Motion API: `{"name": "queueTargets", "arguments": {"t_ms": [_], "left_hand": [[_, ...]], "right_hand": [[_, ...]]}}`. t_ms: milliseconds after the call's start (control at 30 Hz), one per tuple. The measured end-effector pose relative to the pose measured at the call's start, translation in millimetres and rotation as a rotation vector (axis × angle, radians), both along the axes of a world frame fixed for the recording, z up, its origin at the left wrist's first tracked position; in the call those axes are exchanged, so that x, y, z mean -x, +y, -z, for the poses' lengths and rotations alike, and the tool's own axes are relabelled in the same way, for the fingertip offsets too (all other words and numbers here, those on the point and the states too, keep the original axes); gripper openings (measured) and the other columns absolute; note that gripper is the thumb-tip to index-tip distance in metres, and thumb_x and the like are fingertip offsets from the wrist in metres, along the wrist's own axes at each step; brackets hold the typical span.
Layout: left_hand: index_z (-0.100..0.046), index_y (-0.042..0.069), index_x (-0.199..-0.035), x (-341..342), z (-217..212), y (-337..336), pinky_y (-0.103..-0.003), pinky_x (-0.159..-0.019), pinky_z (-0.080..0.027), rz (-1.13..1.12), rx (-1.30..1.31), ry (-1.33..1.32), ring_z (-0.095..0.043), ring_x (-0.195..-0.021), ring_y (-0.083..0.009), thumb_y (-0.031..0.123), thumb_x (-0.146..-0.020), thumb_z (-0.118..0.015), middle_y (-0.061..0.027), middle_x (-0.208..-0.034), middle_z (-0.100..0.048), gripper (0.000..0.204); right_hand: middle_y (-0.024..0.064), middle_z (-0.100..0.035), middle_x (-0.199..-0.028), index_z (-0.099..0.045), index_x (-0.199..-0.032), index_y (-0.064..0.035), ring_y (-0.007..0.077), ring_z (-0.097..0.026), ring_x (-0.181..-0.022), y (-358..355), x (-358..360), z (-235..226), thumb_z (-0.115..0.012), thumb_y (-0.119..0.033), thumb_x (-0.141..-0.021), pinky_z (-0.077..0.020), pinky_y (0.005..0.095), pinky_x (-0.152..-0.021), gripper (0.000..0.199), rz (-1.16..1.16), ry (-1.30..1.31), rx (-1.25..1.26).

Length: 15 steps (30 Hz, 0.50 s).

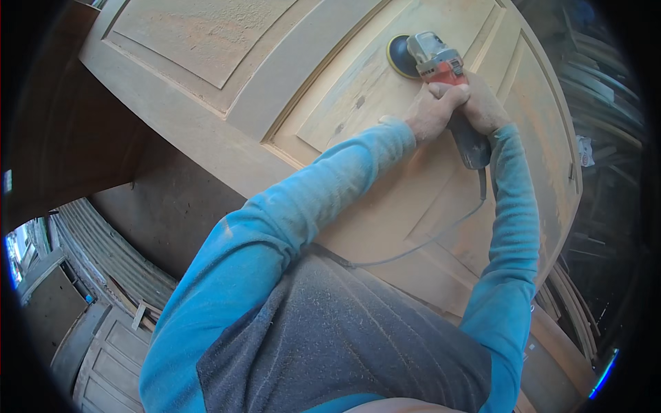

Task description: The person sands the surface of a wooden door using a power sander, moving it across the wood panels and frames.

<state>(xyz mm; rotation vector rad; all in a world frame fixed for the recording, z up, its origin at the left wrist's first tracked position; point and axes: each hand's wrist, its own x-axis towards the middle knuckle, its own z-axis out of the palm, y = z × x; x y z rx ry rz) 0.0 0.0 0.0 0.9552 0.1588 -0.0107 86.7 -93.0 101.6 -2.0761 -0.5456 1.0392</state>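
An angle grinder [446,67] with a metal head, a red collar and a dark handle is held in both my hands. My left hand [432,113] is closed round the front of its body, just behind the head. Beside it, my right hand [483,108] wraps the grinder from the other side, and the handle's rear end sticks out below. The round sanding disc [401,56] is tilted, its edge near a raised panel of the pale wooden door [344,103]. Whether the disc touches the wood, I cannot tell. Dust coats my hands and sleeves.
The grinder's cord [441,230] trails over the door toward my waist. A second panelled door [113,365] stands low at the left, near a corrugated sheet [113,241]. Wood strips [599,86] are piled beyond the right edge. A dark brown board [65,131] is at the left.
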Motion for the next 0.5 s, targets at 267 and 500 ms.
{"name": "queueTargets", "arguments": {"t_ms": [267,500], "left_hand": [[-0.074,-0.002,-0.097,150,-26,-30,-0.031,-0.096,-0.045,0.073,0.000,0.016,-0.059,-0.100,-0.0098,0.040,-0.107,-0.051,-0.0010,-0.100,-0.070,0.048],[-0.076,0.000,-0.095,31,-7,-42,-0.031,-0.083,-0.050,-0.023,0.074,-0.059,-0.062,-0.094,-0.0096,0.039,-0.101,-0.058,-0.0013,-0.091,-0.071,0.043]], "right_hand": [[0.0142,-0.070,-0.112,-0.060,-0.125,-0.0004,0.0246,-0.066,-0.104,-31,125,-5,-0.074,-0.024,-0.087,-0.0500,0.0370,-0.097,0.047,-0.075,-0.150,-0.022],[0.0083,-0.071,-0.108,-0.064,-0.121,0.0005,0.0164,-0.063,-0.099,-47,35,9,-0.073,-0.025,-0.091,-0.0518,0.0337,-0.090,0.040,0.051,-0.243,0.011]]}}
